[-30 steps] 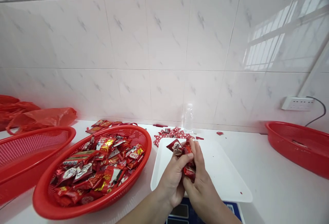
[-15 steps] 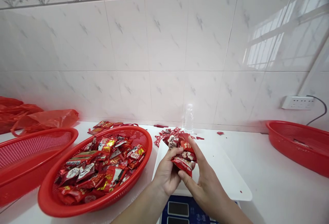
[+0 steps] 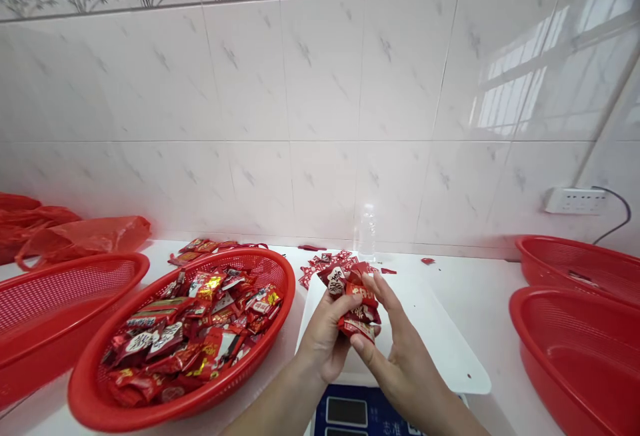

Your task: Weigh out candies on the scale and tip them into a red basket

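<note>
My left hand [image 3: 324, 337] and my right hand [image 3: 400, 355] meet over the white tray [image 3: 440, 343] of a scale, both closed on a bunch of red wrapped candies [image 3: 356, 297]. The left thumb presses the bunch from the left while the right fingers pinch it from the right and top. To the left, a red oval basket [image 3: 95, 396] is heaped with more red and gold candy packets [image 3: 195, 323]. Small red packets [image 3: 325, 261] lie loose on the counter behind the tray.
The scale's blue body [image 3: 350, 413] shows under the tray. An empty red basket [image 3: 50, 303] and red plastic bags [image 3: 85, 233] are at the left. Two red baskets [image 3: 580, 349] stand at the right. A clear bottle [image 3: 367, 231] and a wall socket [image 3: 575, 200] are by the tiled wall.
My hands have stayed over the tray, shifting their grip so more of the candy bunch shows. The view has tilted, and a second red basket has come into sight at the lower right.
</note>
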A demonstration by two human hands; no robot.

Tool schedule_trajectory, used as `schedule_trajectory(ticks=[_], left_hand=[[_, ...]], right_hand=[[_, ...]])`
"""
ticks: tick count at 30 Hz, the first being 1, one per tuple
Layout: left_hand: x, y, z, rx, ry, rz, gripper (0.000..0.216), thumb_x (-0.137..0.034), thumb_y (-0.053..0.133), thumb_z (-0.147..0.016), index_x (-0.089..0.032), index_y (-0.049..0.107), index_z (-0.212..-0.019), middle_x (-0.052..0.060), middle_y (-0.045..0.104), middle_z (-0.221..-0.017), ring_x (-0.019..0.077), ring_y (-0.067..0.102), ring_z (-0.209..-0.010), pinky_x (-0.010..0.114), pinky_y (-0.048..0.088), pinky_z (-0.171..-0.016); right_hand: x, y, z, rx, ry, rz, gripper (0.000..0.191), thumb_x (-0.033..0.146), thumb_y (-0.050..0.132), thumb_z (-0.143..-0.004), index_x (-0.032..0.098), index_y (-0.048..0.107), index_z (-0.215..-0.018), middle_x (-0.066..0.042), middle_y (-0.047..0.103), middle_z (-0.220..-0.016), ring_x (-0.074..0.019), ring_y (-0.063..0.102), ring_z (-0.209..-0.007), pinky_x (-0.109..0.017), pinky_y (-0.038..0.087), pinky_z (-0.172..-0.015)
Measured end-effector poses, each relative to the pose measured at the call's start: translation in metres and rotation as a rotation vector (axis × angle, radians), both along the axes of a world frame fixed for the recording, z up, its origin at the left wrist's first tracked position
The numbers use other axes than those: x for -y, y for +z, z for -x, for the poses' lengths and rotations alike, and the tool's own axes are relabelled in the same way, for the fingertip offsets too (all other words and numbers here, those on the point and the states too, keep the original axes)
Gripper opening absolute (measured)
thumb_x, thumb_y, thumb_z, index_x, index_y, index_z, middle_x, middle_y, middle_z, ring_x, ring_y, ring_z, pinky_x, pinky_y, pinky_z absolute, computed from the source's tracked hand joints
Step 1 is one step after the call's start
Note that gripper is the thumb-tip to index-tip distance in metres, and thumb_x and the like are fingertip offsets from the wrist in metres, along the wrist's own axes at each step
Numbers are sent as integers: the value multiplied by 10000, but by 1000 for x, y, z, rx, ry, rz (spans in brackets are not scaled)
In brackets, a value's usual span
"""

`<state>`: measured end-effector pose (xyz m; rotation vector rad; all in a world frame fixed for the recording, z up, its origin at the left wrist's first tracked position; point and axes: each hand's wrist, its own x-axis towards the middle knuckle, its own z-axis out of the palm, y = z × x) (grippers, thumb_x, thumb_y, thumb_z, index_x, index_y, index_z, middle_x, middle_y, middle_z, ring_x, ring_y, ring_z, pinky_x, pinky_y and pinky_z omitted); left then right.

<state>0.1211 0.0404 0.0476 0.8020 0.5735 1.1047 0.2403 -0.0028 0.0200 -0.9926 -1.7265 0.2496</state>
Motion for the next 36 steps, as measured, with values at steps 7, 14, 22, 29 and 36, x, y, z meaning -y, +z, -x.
schedule_trajectory(ticks=[7, 14, 22, 29, 36], left_hand=[[3, -4, 1, -538, 224, -714, 422, -32, 609, -707, -248, 673, -1065, 46, 600, -1097, 198, 601, -970, 326, 508, -841], [7, 1, -1, -675, 239, -830, 500, 13, 548, -689, -254, 642, -1101, 28, 612, -1097, 183, 595, -1005, 312, 485, -869], [10, 6, 2, -640, 197, -788, 448, 26, 566, -623, -224, 656, -984, 30, 642, -1034, 199, 614, -956, 313, 511, -836], [10, -1, 1, -550, 210, -766, 528, 31, 583, -607, -241, 638, -1056, 43, 631, -1096, 210, 628, -945, 285, 547, -716], [13, 1, 0, -483, 327, -935, 470, 17, 604, -682, -250, 593, -1069, 12, 633, -1071, 178, 607, -994, 318, 483, -899]], right_hand=[[-8, 3, -5, 40, -176, -157, 405, 238, 518, -922, 345, 457, -1308, -29, 301, -1502, -254, 266, -1398, -540, 377, -1079], [-13, -3, -4, -88, -106, -290, 286, 106, 529, -902, 304, 573, -1103, -28, 510, -1301, -213, 392, -1307, -483, 411, -1047], [-12, -11, -2, -80, -57, -403, 374, 42, 536, -882, 265, 558, -1182, -40, 604, -1231, -241, 399, -1316, -527, 365, -1062], [-11, -11, -6, -7, -29, -501, 459, -26, 518, -849, 231, 547, -1228, -58, 625, -1224, -258, 428, -1299, -576, 289, -1085], [-9, -3, -8, 97, -22, -584, 492, -39, 507, -825, 220, 548, -1241, -53, 625, -1234, -267, 426, -1301, -568, 236, -1115]])
